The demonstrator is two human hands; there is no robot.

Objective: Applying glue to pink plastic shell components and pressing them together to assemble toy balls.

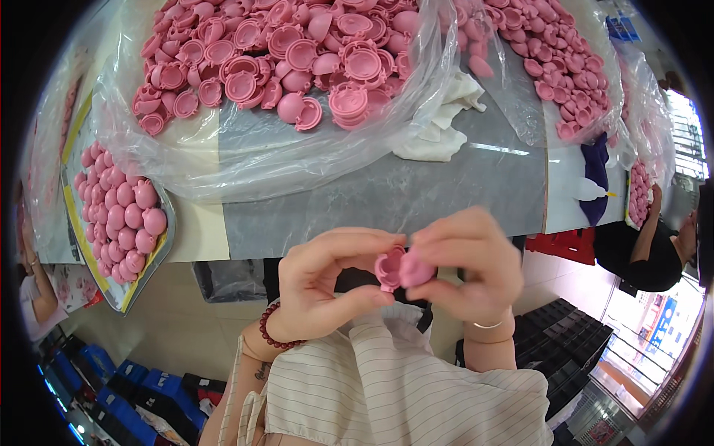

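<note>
In front of me, just off the table's near edge, I hold two pink plastic half shells. My left hand (pixel 320 279) pinches a hollow half shell (pixel 388 269) between thumb and fingers, its open side turned to the right. The other half shell (pixel 417 269) is in the fingers of my right hand (pixel 476 264), which is somewhat blurred. The two pieces meet or nearly meet at their rims; whether they touch I cannot tell. A large heap of loose pink half shells (pixel 297 56) lies on clear plastic sheeting (pixel 297 167) at the back of the table.
At the left, a tray (pixel 165 241) holds many closed pink balls (pixel 119 215). A white cloth (pixel 439 130) lies beside the sheeting. To the right are more half shells (pixel 565 74), a purple cloth (pixel 595 160), a white bottle (pixel 590 190) and a co-worker (pixel 647 249). Black crates (pixel 558 349) stand below.
</note>
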